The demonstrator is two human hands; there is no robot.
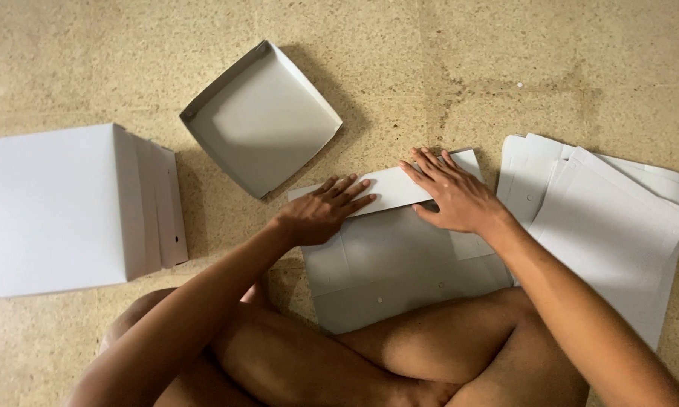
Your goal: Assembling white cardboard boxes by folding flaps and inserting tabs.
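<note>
While both hands, left hand (326, 211) and right hand (449, 194), lie flat and open, gripping nothing, on the folded flap (391, 188) of the white card sheet (385, 264) on the floor (430, 68), pressing evenly along the fold should make a sharp crease.

Matt white card sheet (400, 256) lies on rough speckled floor (505, 68).

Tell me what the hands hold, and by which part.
Nothing is gripped: left hand and right hand press flat on the folded flap of the card sheet.
</note>
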